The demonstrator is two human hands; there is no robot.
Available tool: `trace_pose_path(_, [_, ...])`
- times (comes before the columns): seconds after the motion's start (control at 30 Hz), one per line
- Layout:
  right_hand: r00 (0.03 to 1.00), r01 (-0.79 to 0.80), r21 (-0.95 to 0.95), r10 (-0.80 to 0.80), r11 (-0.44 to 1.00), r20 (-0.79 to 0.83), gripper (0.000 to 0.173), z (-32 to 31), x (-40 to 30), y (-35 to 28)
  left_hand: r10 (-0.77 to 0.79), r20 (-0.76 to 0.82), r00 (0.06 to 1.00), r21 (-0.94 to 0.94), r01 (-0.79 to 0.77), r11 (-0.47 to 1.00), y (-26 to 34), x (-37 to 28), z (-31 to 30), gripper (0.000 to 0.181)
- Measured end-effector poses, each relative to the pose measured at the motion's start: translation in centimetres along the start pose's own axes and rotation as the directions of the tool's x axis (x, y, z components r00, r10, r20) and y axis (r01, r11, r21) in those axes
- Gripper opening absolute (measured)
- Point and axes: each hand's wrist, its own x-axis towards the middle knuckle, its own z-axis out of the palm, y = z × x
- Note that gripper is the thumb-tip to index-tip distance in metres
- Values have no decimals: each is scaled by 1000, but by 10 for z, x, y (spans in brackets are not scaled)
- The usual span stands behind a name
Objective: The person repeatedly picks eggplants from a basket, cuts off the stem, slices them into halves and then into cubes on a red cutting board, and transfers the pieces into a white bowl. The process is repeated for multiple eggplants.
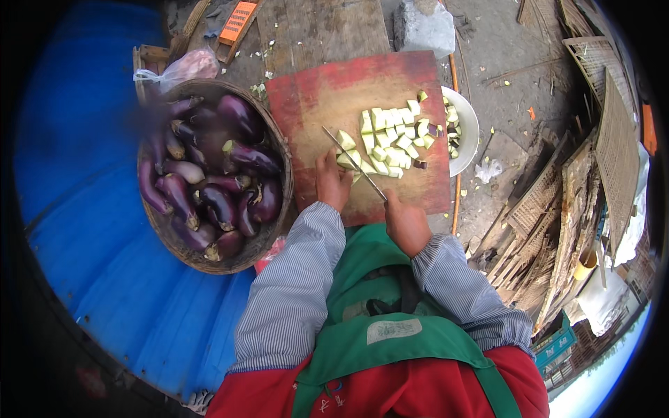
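My right hand (407,222) grips the handle of a kitchen knife (368,179). Seen almost edge-on, the blade slants up and left across pale eggplant pieces. My left hand (333,180) is to the left of the blade, its fingertips on a cut eggplant piece (347,158) partly hidden by hand and knife. One more piece (345,140) lies just beyond the blade. To the right, many diced eggplant cubes (393,136), a few with purple skin, spread over the worn red cutting board (324,99).
A round basket (285,209) of whole purple eggplants (217,201) stands left of the board. A white bowl (470,130) with cut pieces sits partly under its right edge. Beyond are a stone block (426,26) and an orange grater (238,23). Broken wood and woven panels (549,224) lie right.
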Motion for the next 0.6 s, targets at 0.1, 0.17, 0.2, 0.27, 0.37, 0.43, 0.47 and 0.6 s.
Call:
trace_pose_path(0.1, [999,-39,37,39,999,-20,26,-2,-1,4,-59,-10,998,-125,57,990,4,3,1,68])
trace_pose_path(0.17, [999,-24,-4,24,1000,-21,26,-6,-3,5,-68,-24,997,-138,64,988,8,5,0,65])
trace_pose_path(0.2, [1000,-15,-24,15,1000,-21,26,-6,-3,6,-76,-29,997,-132,72,989,11,7,0,64])
trace_pose_path(0.27, [999,2,-25,-3,1000,-39,25,-2,-4,7,-94,-40,995,-119,88,989,15,11,-1,62])
trace_pose_path(0.37, [999,5,-28,-6,1000,-44,24,1,0,9,-112,-49,993,-124,105,987,12,15,3,59])
trace_pose_path(0.43, [999,0,-32,-2,1000,-36,23,3,4,10,-127,-40,991,-146,119,982,11,18,4,59])
trace_pose_path(0.47, [1000,-1,-36,0,999,-29,23,3,6,10,-134,-36,990,-157,127,979,11,19,4,59])
trace_pose_path(0.6, [998,-12,-58,8,998,-58,24,12,11,9,-184,-18,983,-226,175,958,37,20,-7,63])
